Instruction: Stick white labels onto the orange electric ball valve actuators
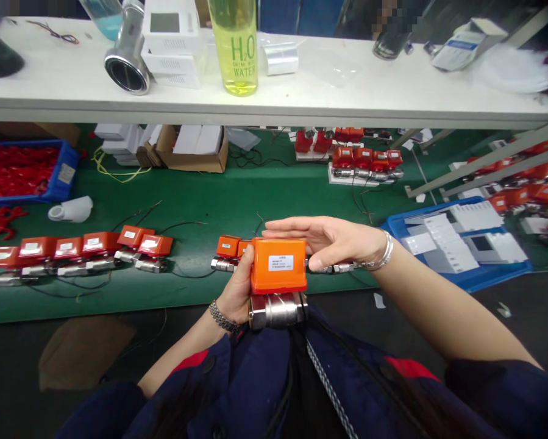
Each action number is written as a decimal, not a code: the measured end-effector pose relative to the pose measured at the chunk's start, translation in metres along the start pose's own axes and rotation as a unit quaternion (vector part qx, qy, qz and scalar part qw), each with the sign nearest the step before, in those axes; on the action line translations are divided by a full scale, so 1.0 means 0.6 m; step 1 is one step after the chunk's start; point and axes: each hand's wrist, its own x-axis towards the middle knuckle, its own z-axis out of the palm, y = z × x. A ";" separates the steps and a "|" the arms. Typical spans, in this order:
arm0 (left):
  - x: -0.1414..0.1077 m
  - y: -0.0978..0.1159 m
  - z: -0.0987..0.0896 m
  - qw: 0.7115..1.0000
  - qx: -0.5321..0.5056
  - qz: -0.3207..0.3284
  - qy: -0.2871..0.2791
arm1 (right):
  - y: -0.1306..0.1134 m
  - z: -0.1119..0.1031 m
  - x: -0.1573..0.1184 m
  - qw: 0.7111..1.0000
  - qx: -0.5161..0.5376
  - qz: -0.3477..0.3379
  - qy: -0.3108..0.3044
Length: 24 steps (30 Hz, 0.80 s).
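Observation:
An orange box-shaped unit with a white label and a silver metal valve body beneath it is held close to the torso, over the bench's front edge. My left hand wraps round its left side, thumb against the orange housing. My right hand is at its upper right, fingers stretched out behind the housing and thumb near its right side. Behind the held unit, smaller orange units lie on the green bench, partly hidden by my hands. More red-orange units stand in a row at the left.
A white shelf crosses above the bench, bearing a yellow-green bottle and a metal pipe fitting. A blue bin of red parts stands at the left, a blue tray of white panels at the right. Thin cables trail across the green bench.

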 end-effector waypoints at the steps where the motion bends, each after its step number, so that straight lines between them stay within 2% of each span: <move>1: 0.000 0.001 0.001 1.000 0.001 0.012 0.002 | 0.002 0.006 0.001 1.000 -0.006 -0.008 0.014; 5: 0.003 -0.001 0.000 0.999 0.007 0.042 0.023 | 0.014 0.031 0.018 0.990 -0.116 -0.012 0.083; 8: 0.004 -0.005 -0.004 0.998 0.000 0.037 0.046 | 0.026 0.045 0.039 0.972 -0.188 -0.005 0.137; 10: 0.003 -0.006 -0.009 0.998 -0.001 0.035 0.061 | 0.035 0.050 0.052 0.967 -0.164 0.009 0.193; 13: 0.001 -0.004 -0.016 0.997 -0.001 0.039 0.066 | 0.048 0.050 0.065 0.965 -0.043 0.012 0.257; 15: 0.000 -0.002 -0.022 0.997 -0.003 0.046 0.065 | 0.058 0.051 0.066 0.969 0.015 -0.003 0.246; 17: 0.000 -0.003 -0.032 0.996 -0.007 0.057 0.069 | 0.077 0.055 0.067 0.974 0.004 -0.024 0.223; 20: 0.003 -0.011 -0.064 0.992 0.011 0.078 0.098 | 0.128 0.059 0.078 0.963 -0.060 -0.039 0.258; 24: -0.002 -0.026 -0.139 0.966 0.124 0.159 0.163 | 0.217 0.061 0.121 0.937 -0.080 -0.018 0.340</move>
